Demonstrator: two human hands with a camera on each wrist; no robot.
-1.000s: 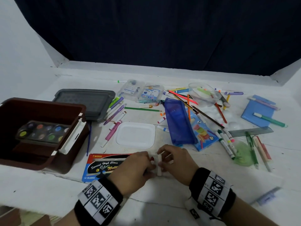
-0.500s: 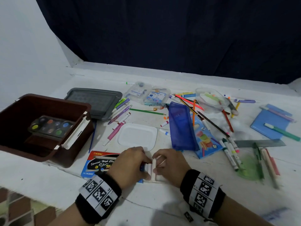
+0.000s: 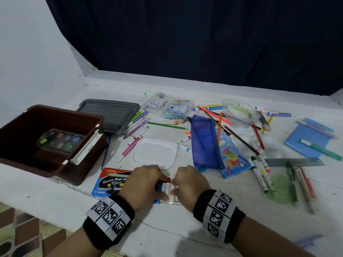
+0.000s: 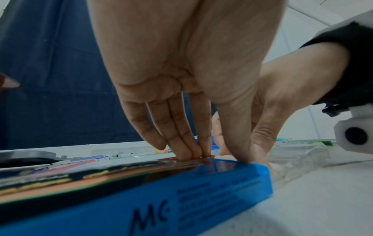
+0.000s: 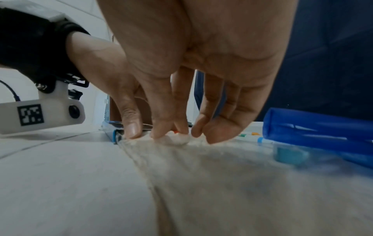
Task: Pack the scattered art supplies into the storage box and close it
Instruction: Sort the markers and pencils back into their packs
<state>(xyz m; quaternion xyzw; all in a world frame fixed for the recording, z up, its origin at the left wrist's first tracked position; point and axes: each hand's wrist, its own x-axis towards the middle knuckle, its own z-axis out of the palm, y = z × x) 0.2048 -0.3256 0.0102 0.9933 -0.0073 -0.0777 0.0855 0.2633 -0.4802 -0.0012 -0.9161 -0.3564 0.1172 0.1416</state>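
A white tabletop (image 3: 185,229) is bounded at the rear by a raised white ledge under a dark blue curtain (image 3: 204,34), and on the left by a white wall (image 3: 27,52). Bare room is seen only along the near edge, in front of the wrists, and in a strip behind the clutter.

The brown storage box (image 3: 79,175) is set at the left edge, open, with a paint palette (image 3: 59,140) tilted inside. Its grey lid (image 3: 111,114) is laid flat just behind it. A white tray (image 3: 155,152) is placed mid-table, with a blue pencil case (image 3: 204,143) to its right; markers, pencils, a ruler (image 3: 295,162) and a blue notepad (image 3: 308,140) are scattered beyond.

A red and blue paint box (image 3: 109,181) lies at the near edge beside the storage box. The left hand (image 3: 143,184) is pressed on its right end, fingers (image 4: 181,140) straight and together, the thumb at the corner. The right hand (image 3: 189,182) is held just beside it, fingertips (image 5: 161,132) loosely bent down onto a clear plastic sleeve (image 3: 172,197); small white tubes (image 3: 167,186) lie between the two hands. Whether anything is pinched by the right hand cannot be told.
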